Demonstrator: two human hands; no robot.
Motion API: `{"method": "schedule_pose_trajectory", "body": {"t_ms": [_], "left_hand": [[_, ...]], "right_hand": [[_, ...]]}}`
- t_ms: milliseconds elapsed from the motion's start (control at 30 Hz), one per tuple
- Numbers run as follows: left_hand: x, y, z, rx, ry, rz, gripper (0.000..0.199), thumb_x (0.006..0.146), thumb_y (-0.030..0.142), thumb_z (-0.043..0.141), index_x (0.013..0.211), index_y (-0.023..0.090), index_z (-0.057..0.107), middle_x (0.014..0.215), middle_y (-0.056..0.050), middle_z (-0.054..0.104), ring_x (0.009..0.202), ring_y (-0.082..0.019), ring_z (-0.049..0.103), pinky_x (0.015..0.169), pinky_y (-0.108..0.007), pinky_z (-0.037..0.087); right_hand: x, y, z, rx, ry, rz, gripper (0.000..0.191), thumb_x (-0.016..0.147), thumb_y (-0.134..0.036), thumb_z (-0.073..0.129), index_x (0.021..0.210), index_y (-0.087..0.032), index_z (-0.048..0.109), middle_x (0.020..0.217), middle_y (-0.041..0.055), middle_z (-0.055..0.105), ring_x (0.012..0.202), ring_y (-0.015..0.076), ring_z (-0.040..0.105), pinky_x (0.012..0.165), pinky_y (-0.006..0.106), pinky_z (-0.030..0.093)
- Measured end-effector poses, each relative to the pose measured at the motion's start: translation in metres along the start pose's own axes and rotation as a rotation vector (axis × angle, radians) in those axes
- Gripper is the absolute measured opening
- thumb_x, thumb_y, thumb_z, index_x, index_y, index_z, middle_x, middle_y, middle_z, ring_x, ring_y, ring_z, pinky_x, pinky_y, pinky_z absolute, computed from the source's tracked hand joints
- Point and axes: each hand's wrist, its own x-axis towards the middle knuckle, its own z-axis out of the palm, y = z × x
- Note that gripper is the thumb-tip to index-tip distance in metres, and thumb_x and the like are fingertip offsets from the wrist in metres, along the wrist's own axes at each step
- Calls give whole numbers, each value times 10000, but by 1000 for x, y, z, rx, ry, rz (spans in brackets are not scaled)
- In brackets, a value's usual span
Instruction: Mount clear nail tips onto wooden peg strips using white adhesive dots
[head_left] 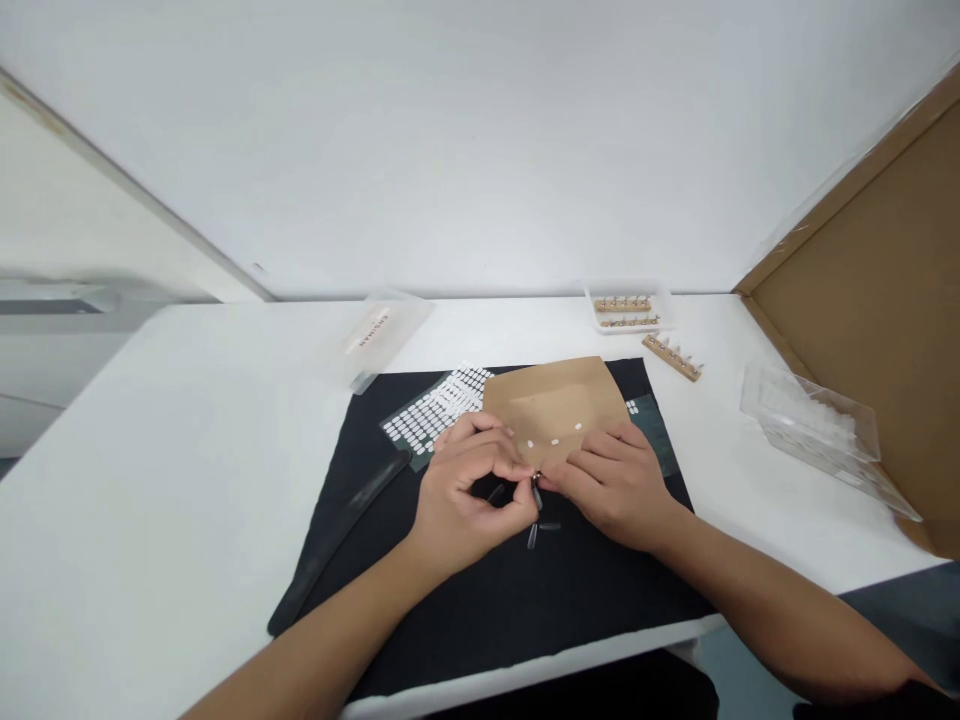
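At the near edge of a brown paper sheet point(559, 395), my left hand point(472, 480) and my right hand point(611, 485) meet fingertip to fingertip. Both pinch at a tiny item between them, too small to make out. Several white oval stickers lie in a row on the brown paper, one of them point(555, 442) in the middle. Just below the fingertips, small clear slender pieces point(532, 537) rest on the black cloth point(480, 610). Sheets of white oval stickers point(427, 415) lie beyond my left hand, partly under the brown paper.
A clear box point(626, 308) with studded wooden strips stands at the back, another strip point(673, 357) beside it. Clear plastic cases point(817, 420) are at the right near a cardboard panel point(870, 300). A plastic pouch point(386, 335) lies back left, a dark strip point(337, 540) on the cloth.
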Motion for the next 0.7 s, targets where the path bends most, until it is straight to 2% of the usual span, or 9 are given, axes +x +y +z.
{"method": "schedule_pose_trajectory", "body": {"t_ms": [133,233,467,700], "left_hand": [[1,0,0,-70,-13,-10,187,789,80,703,732,244,633,654,52,690,613,-150,603,864,-457,535],[-2,-2,0,-136,-28,-69,168,814,102,725,761,243,648,682,35,724,640,-161,629,884,-462,542],[-7,-8,-2,-275,-67,-163,101,895,143,752,876,241,769,778,-37,760,849,-222,673,825,-429,566],[-2,-5,-4,-251,-89,-169,65,934,222,771,921,249,828,815,-66,760,866,-232,668,770,-404,577]], "right_hand": [[1,0,2,75,33,29,186,1068,-295,684,900,-217,701,655,-37,664,684,149,523,711,368,307],[3,0,1,145,52,48,245,1076,-295,670,846,-213,685,679,-31,688,674,136,542,721,353,315],[1,0,-2,268,51,121,309,1118,-340,569,892,-181,707,674,-14,627,638,132,530,717,330,336],[-2,5,-1,286,4,122,331,1123,-356,558,872,-197,702,703,-8,665,662,134,536,737,331,344]]}}
